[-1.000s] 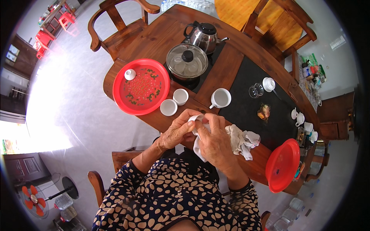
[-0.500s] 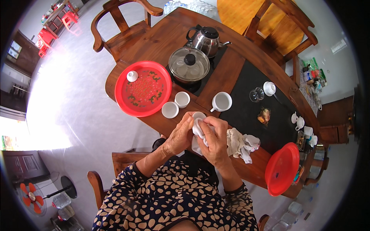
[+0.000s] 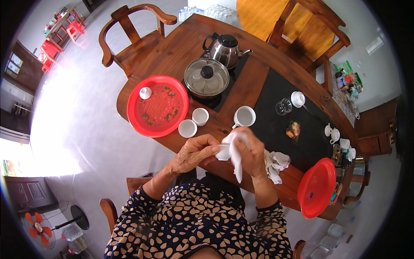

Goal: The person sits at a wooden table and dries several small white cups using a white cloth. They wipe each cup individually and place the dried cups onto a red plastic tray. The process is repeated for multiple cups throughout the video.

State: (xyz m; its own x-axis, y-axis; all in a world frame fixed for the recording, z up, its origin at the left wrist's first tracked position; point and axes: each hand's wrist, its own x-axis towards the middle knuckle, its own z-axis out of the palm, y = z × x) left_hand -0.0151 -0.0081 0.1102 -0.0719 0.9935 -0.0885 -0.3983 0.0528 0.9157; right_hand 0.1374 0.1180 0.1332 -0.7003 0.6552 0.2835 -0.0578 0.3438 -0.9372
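pinching a white cup [image 3: 223, 153] — left hand [image 3: 195, 153]; clutching a white cloth [image 3: 236, 160] — right hand [image 3: 252, 152]

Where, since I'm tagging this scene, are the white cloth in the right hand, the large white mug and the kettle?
White cloth [image 3: 236, 159]: head view, on its hanging part.
Large white mug [image 3: 244, 116]: head view, on its inside.
Kettle [image 3: 223, 56]: head view, on its metal body.

A navy top [image 3: 194, 224] is showing a rounded tan-spotted print, and its 2 sleeves [image 3: 133, 211] are carrying the same scattered pattern. Dark legwear [image 3: 223, 185] is showing. The left hand [image 3: 194, 152] and right hand [image 3: 253, 154] are appearing bare.
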